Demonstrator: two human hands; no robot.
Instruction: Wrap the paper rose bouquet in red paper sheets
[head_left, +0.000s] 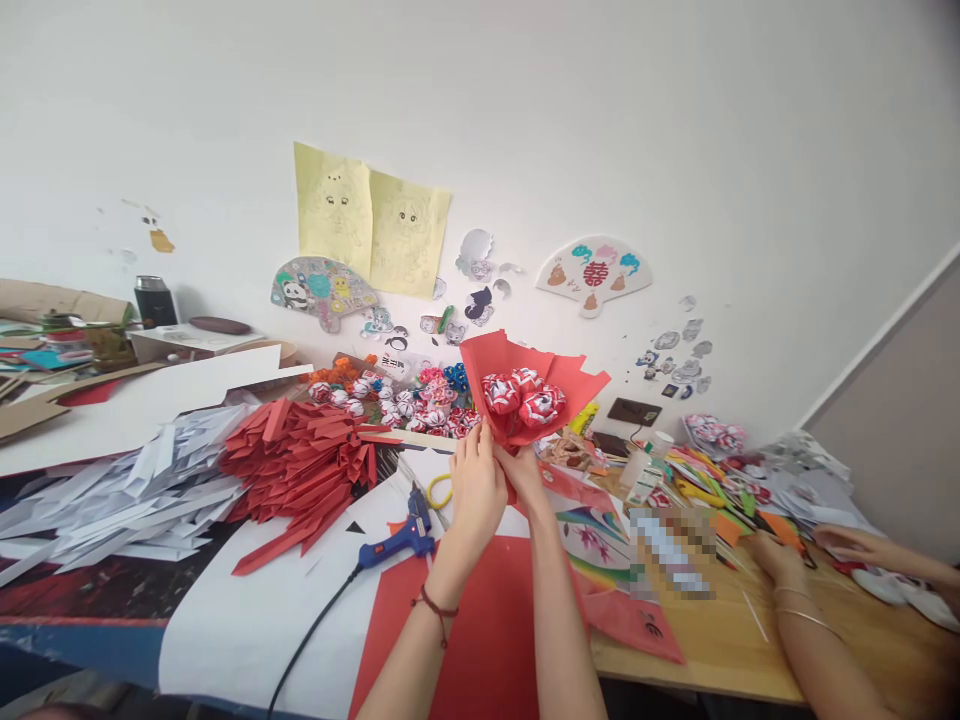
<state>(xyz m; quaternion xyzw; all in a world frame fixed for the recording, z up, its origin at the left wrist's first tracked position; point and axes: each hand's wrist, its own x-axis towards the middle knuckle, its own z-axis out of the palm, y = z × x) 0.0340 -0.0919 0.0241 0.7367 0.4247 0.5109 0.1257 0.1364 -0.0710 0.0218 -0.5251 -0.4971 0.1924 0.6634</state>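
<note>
A small bouquet of red and white paper flowers [525, 396] wrapped in red paper [577, 374] is held up above the table. My left hand [477, 472] has its fingers closed round the lower left of the wrapper. My right hand [523, 474] grips the gathered base from the right, just beside the left one. Below my forearms lies a red sheet [491, 630] on a white sheet [247, 620]. Left of my left wrist rests a blue glue gun [397, 540] with a black cord, near yellow-handled scissors [439, 491].
Piles of white paper strips [135, 490] and red folded strips [300, 460] lie at left. Finished flowers [405, 405] line the wall. Another person's hands [780, 560] are at the right table [697, 660], among bottles [646, 475] and craft pieces.
</note>
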